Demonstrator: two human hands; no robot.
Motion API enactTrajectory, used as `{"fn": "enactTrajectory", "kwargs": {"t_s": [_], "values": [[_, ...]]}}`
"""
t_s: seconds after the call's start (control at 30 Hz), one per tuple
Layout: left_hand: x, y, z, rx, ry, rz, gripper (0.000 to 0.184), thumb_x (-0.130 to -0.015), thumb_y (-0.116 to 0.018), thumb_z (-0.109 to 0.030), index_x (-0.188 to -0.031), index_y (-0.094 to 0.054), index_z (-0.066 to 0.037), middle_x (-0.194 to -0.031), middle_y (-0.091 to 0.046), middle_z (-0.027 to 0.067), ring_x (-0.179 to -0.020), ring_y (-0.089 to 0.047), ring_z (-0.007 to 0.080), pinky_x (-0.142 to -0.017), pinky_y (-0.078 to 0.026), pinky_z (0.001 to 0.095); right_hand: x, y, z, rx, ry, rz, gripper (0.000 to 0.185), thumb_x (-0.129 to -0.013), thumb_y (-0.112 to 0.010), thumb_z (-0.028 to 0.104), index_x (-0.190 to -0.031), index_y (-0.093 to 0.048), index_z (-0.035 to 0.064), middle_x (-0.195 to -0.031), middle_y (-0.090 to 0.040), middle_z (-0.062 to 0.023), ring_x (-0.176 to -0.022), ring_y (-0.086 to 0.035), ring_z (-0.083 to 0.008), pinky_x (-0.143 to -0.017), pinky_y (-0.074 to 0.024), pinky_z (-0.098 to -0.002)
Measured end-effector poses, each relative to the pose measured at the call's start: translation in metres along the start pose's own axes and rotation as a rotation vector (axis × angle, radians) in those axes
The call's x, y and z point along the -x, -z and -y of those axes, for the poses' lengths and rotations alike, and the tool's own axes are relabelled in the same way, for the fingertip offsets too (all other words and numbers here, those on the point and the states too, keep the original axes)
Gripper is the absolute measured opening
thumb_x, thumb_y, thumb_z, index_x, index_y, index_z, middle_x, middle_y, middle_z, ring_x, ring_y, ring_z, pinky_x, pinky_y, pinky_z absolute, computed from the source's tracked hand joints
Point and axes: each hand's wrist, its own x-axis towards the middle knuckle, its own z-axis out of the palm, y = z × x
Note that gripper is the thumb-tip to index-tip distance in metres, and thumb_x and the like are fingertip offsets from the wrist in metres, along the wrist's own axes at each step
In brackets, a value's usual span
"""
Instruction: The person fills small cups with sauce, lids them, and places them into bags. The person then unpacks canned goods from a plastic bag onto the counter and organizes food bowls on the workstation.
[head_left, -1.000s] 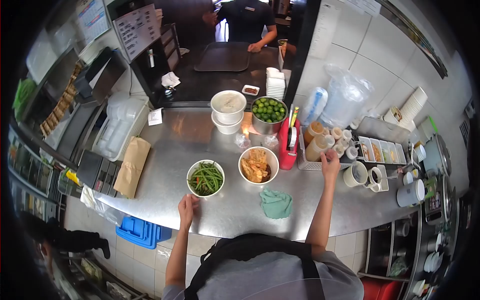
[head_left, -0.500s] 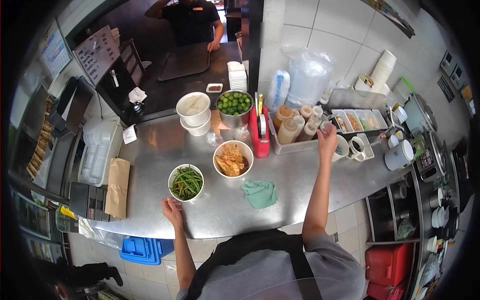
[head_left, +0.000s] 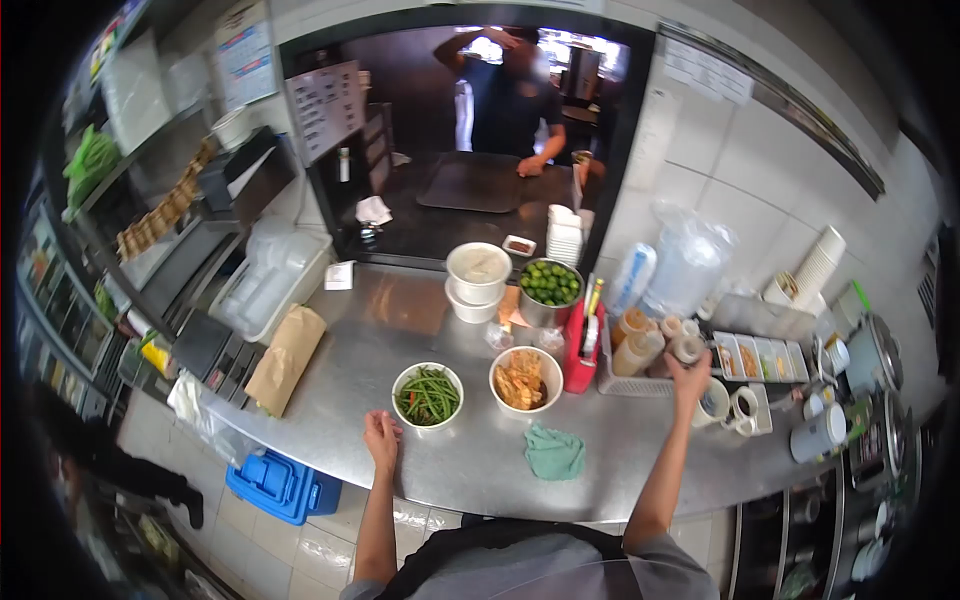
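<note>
My right hand (head_left: 688,378) is wrapped round a small bottle with a pale round top (head_left: 686,348), held at the right end of the grey bottle basket (head_left: 625,384). Several squeeze bottles (head_left: 635,352) of brown and cream sauce stand in that basket. Beside the white bowl of green beans (head_left: 428,394), my left hand (head_left: 382,440) hovers near the counter with loosely bent fingers and nothing in it. To the right of the beans sits a second white bowl with orange-brown fried food (head_left: 522,381). A crumpled green cloth (head_left: 555,453) lies in front of it.
Behind the bowls stand stacked white tubs (head_left: 476,282), a metal pot of green limes (head_left: 548,285) and a red tape dispenser (head_left: 582,350). A paper bag (head_left: 286,360) lies at left. Mugs (head_left: 740,408) stand at right. Across the hatch, a person (head_left: 510,110) stands by a dark tray (head_left: 470,182).
My right hand has gone from reaching at the basket's right end to gripping a bottle there. My left hand has moved slightly away from the bean bowl. The camera view has turned and shifted.
</note>
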Motion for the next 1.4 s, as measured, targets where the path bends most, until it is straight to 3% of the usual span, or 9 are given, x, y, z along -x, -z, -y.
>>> {"fn": "enactTrajectory", "kwargs": {"t_s": [0.07, 0.33, 0.47, 0.63, 0.83, 0.97, 1.2, 1.3, 1.4], "values": [[-0.001, 0.003, -0.005, 0.009, -0.006, -0.006, 0.017, -0.092, -0.05, -0.019, -0.099, -0.047, -0.003, -0.069, -0.057, 0.0048, -0.051, -0.055, 0.0087, -0.04, -0.041, 0.021, -0.014, 0.009, 0.015, -0.331, 0.057, -0.016, 0.05, -0.062, -0.079, 0.015, -0.101, -0.052, 0.0004, -0.094, -0.06, -0.0105, -0.088, -0.057, -0.0197, -0.08, -0.0441, -0.0334], [-0.004, 0.001, 0.006, -0.072, -0.056, -0.076, 0.008, -0.092, -0.049, -0.013, -0.093, -0.048, -0.004, -0.06, -0.054, 0.0035, -0.05, -0.054, 0.0089, -0.041, -0.041, 0.0221, 0.001, 0.007, 0.151, -1.23, 0.055, 0.087, 0.052, -0.079, -0.064, 0.012, -0.124, -0.041, 0.0007, -0.109, -0.058, -0.0125, -0.102, -0.056, -0.0218, -0.094, -0.0401, -0.0361], [0.002, -0.013, 0.005, -0.032, -0.017, -0.001, 0.011, -0.092, -0.049, -0.013, -0.09, -0.054, -0.003, -0.063, -0.056, 0.0034, -0.051, -0.054, 0.0084, -0.042, -0.041, 0.0215, 0.053, -0.035, 0.176, -0.755, 0.179, 0.106, 0.052, -0.077, -0.068, 0.012, -0.122, -0.044, 0.0, -0.115, -0.053, -0.0106, -0.1, -0.055, -0.0199, -0.085, -0.0444, -0.0313], [-0.002, 0.001, 0.009, 0.02, 0.004, -0.033, 0.016, -0.094, -0.046, -0.015, -0.094, -0.056, -0.002, -0.069, -0.057, 0.0035, -0.053, -0.055, 0.008, -0.043, -0.042, 0.0218, 0.108, -0.049, 0.236, -0.582, 0.373, 0.776, 0.059, -0.065, -0.079, 0.025, -0.112, -0.052, 0.0025, -0.093, -0.064, -0.0121, -0.082, -0.063, -0.0234, -0.075, -0.0475, -0.0347], [-0.004, 0.006, -0.002, 0.051, 0.012, 0.066, 0.017, -0.094, -0.045, -0.017, -0.101, -0.051, -0.003, -0.07, -0.056, 0.004, -0.053, -0.055, 0.0081, -0.044, -0.042, 0.0215, 0.133, -0.086, 0.256, 0.281, 0.625, 1.119, 0.067, -0.059, -0.079, 0.033, -0.112, -0.053, 0.0024, -0.101, -0.062, -0.017, -0.083, -0.063, -0.0336, -0.07, -0.051, -0.0406], [-0.006, 0.007, 0.005, 0.086, 0.02, 0.119, 0.016, -0.093, -0.047, -0.016, -0.101, -0.05, -0.003, -0.069, -0.056, 0.0037, -0.053, -0.055, 0.0081, -0.044, -0.042, 0.0216, 0.156, -0.105, 0.283, 0.679, 0.856, 1.272, 0.05, -0.056, -0.081, 0.031, -0.098, -0.066, 0.0064, -0.094, -0.066, -0.0131, -0.085, -0.066, -0.0262, -0.068, -0.0528, -0.0363], [-0.006, 0.014, 0.003, 0.148, 0.001, 0.238, 0.014, -0.092, -0.05, -0.015, -0.097, -0.051, -0.001, -0.066, -0.055, 0.0028, -0.054, -0.053, 0.0082, -0.05, -0.043, 0.0249, 0.155, -0.105, 0.3, 0.645, 0.593, 1.291, 0.051, -0.054, -0.081, 0.039, -0.09, -0.068, 0.0052, -0.089, -0.068, -0.0108, -0.085, -0.066, -0.0256, -0.071, -0.0516, -0.0366], [-0.01, 0.015, 0.018, 0.107, 0.007, 0.289, 0.019, -0.092, -0.052, -0.017, -0.083, -0.054, -0.001, -0.062, -0.054, 0.0011, -0.053, -0.049, 0.0067, -0.048, -0.04, 0.0234, 0.173, -0.091, 0.254, 0.139, 0.341, 1.433, 0.064, -0.054, -0.08, 0.047, -0.098, -0.064, 0.0024, -0.095, -0.066, -0.0136, -0.089, -0.063, -0.0264, -0.076, -0.0491, -0.0354], [-0.005, 0.022, 0.012, 0.195, 0.017, 0.368, 0.023, -0.091, -0.054, -0.021, -0.077, -0.056, -0.002, -0.059, -0.054, 0.0011, -0.052, -0.048, 0.0072, -0.048, -0.039, 0.024, 0.212, -0.088, 0.222, -0.333, 0.0, 1.262, 0.06, -0.064, -0.078, 0.038, -0.108, -0.057, 0.0024, -0.101, -0.062, -0.0087, -0.094, -0.058, -0.0185, -0.083, -0.0443, -0.0296]]}}
